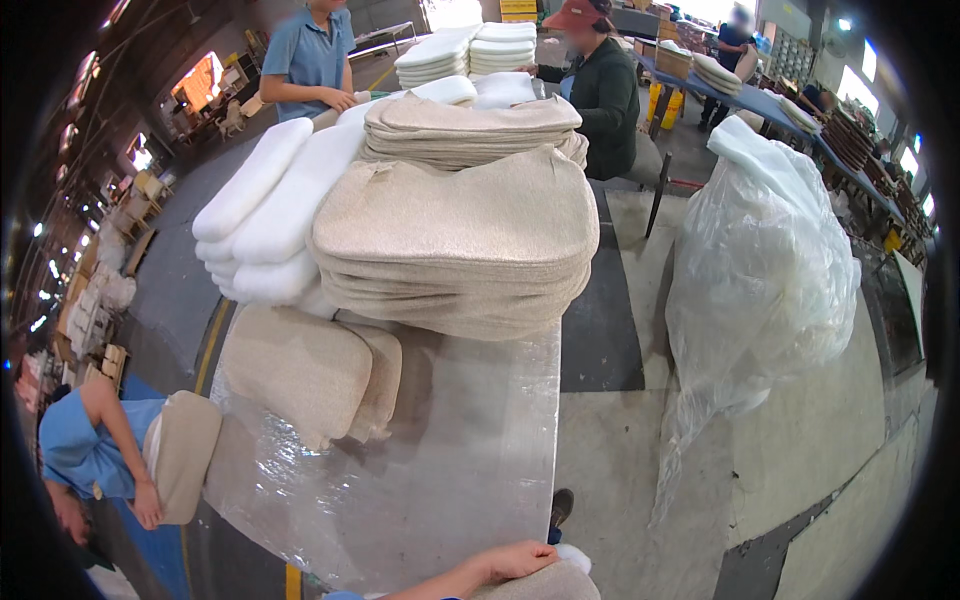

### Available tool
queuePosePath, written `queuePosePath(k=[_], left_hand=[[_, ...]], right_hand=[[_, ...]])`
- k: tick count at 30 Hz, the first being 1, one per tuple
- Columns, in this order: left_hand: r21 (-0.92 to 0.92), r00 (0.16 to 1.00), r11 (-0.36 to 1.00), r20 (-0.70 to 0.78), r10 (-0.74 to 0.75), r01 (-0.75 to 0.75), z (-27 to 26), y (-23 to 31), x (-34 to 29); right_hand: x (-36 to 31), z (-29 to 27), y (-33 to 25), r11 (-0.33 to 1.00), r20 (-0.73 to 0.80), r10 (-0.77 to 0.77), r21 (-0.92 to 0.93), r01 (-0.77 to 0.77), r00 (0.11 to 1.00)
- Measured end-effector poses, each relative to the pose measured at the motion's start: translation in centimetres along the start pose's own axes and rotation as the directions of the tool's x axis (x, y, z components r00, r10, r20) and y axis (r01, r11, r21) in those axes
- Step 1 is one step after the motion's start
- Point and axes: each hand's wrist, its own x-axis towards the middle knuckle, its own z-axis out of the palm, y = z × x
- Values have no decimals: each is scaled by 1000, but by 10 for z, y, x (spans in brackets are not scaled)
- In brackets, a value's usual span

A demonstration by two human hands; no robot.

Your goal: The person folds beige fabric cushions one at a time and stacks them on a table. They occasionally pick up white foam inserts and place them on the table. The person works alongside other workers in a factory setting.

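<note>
At the lower edge my left hand [518,560] is closed on the rim of a beige fabric cushion cover [545,586]. White padding [574,557] bulges out beside the fingertips. Most of this cover lies below the picture, and my right hand is out of view. Ahead on the plastic-covered table [450,470] lie two loose beige covers [300,365], one partly over the other. Behind them rises a tall stack of beige covers [460,215], with another stack [470,125] farther back. White foam-like pads [290,215] are piled to the left of the stacks.
A co-worker in blue [110,440] at the left holds a beige cushion. Two other people [310,60] [605,100] stand at the table's far end, near more white pads [437,55]. A large clear plastic bag [760,280] stands on the floor to the right, before a long blue table [770,105].
</note>
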Motion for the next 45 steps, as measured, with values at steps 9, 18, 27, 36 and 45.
queuePosePath(k=[9, 18, 27, 36, 45], left_hand=[[343, 825, 937, -511, 241, -61, 43, -4, -6], [394, 862, 910, -499, 93, 130, 38, 17, -12], [380, 985, 917, -157, -65, 121, -26, -22, -78], [514, 784, 817, -607, 131, 261, 13, -78, -129], [219, 865, 886, -404, -299, 408, -17, -127, -277]], right_hand=[[-4, -2, 2, 1000, 4, 16, 10, -16, 1000], [-9, -3, 6, 999, 2, 35, 34, -35, 999], [-26, -5, 23, 999, 81, 24, 46, -28, 996], [-29, -10, 35, 1000, 147, 5, -8, -4, 989], [-24, -50, 10, 994, 331, 96, -84, -72, 939]])
